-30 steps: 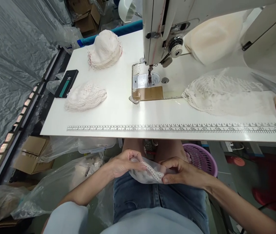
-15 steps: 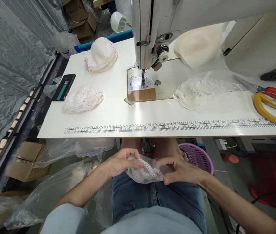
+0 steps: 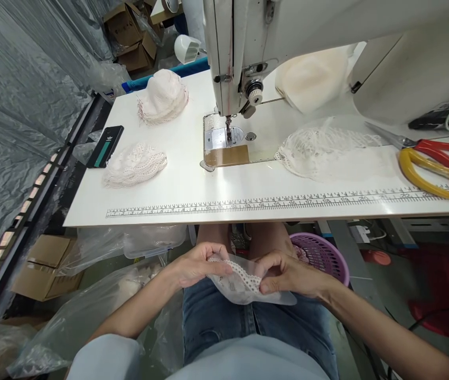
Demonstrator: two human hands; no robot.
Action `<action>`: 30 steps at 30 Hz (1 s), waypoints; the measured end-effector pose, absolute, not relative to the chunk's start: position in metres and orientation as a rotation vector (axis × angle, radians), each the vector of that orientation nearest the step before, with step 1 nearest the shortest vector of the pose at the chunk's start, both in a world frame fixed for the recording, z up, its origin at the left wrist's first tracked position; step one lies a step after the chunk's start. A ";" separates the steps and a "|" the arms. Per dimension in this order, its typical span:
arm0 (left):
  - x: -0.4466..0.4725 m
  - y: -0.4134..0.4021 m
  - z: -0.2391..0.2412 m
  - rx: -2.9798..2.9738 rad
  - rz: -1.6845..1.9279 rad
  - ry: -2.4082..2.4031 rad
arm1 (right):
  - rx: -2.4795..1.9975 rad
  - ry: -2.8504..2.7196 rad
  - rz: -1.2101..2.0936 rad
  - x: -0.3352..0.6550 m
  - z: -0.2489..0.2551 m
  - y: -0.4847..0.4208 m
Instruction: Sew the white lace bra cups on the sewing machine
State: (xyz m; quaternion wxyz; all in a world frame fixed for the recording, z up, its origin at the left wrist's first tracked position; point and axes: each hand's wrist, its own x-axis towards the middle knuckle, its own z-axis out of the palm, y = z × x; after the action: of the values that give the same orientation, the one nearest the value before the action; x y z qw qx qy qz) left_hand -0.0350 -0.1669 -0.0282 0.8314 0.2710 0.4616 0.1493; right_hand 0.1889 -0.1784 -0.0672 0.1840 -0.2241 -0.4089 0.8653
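Over my lap, below the table's front edge, I hold a sheer white piece of fabric with a scalloped lace edge [image 3: 236, 285]. My left hand [image 3: 204, 265] pinches its left end between thumb and fingers. At the other end my right hand [image 3: 282, 273] has thumb and fingertips closed on the lace edge. A pale sheer flap hangs out beneath the right hand. The sewing machine [image 3: 228, 63] stands beyond, its needle and presser foot over the metal plate [image 3: 224, 138], with no fabric under them.
On the white table [image 3: 185, 195] lie two lace stacks [image 3: 135, 164] [image 3: 164, 96], a dark phone-like object [image 3: 104, 146], lace pieces [image 3: 311, 150], cream cups [image 3: 314, 76] and red-and-yellow-handled scissors [image 3: 426, 158]. A printed ruler runs along the front. A purple basket [image 3: 333, 261] stands below right.
My right hand has shifted slightly left and its fingers now grip the lace edge. The sheer flap has come out below that hand. The view has shifted a little.
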 end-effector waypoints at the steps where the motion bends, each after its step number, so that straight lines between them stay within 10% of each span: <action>1: -0.035 -0.167 -0.028 0.576 0.317 0.983 | -0.630 -1.169 2.425 0.190 -0.068 -0.179; 7: -0.030 -0.169 -0.020 0.559 0.305 0.940 | -0.503 -1.315 2.318 0.191 -0.074 -0.178; 14: -0.030 -0.164 -0.014 0.623 0.239 0.963 | -0.732 -1.787 1.353 0.163 -0.080 -0.178; 30: -0.034 -0.158 -0.019 0.645 0.157 0.975 | -0.808 -2.106 0.871 0.169 -0.056 -0.181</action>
State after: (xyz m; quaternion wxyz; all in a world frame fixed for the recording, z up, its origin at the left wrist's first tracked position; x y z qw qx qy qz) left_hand -0.0337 -0.1578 -0.0195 0.8312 0.3040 0.4596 0.0740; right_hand 0.1694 -0.1815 -0.0556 0.3541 -0.3125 -0.8145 0.3370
